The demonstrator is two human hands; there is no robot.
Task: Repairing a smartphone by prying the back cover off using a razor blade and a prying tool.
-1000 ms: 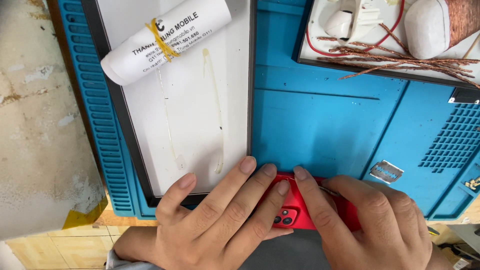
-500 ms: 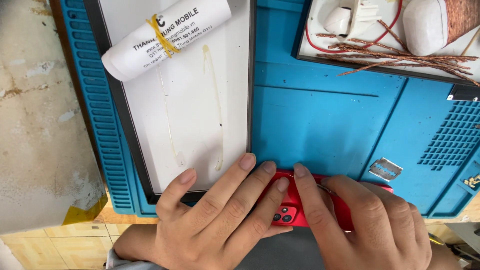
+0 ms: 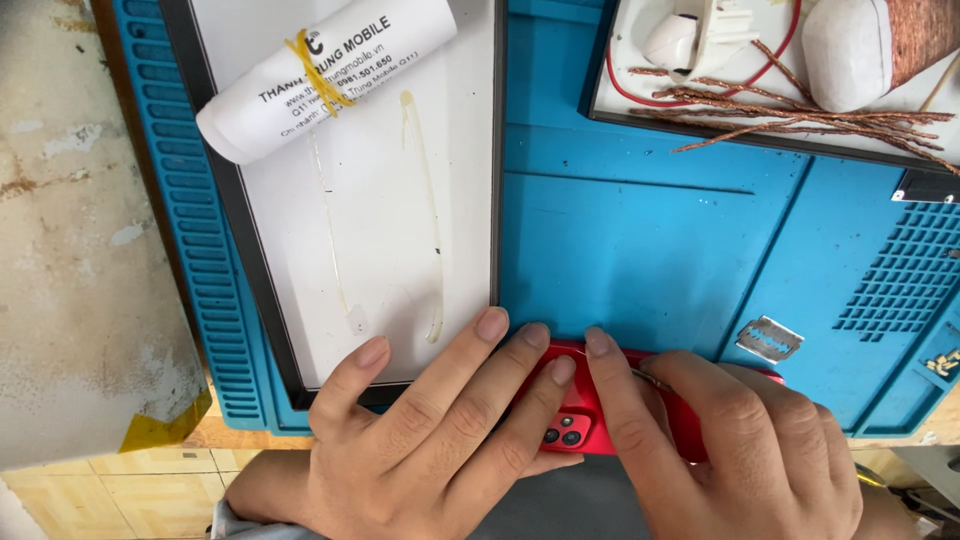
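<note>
A red phone (image 3: pixel 580 415) lies back up at the near edge of the blue work mat (image 3: pixel 640 240), its two camera lenses showing. My left hand (image 3: pixel 430 440) lies flat over the phone's left end, fingers spread, the outer ones resting on the white tray. My right hand (image 3: pixel 740 450) covers the phone's right part, its forefinger pressed along the phone's top edge; a thin metal piece shows under its fingers. Most of the phone is hidden by both hands.
A white tray with a black rim (image 3: pixel 380 230) holds a rolled white paper tied with a yellow band (image 3: pixel 320 75). A razor blade (image 3: pixel 768 338) lies on the mat right of my hands. A second tray (image 3: pixel 620 100) at the top right holds white parts and copper wire strands.
The view has shifted slightly. My hands and the phone stay in the same place, the fingers barely moving.
</note>
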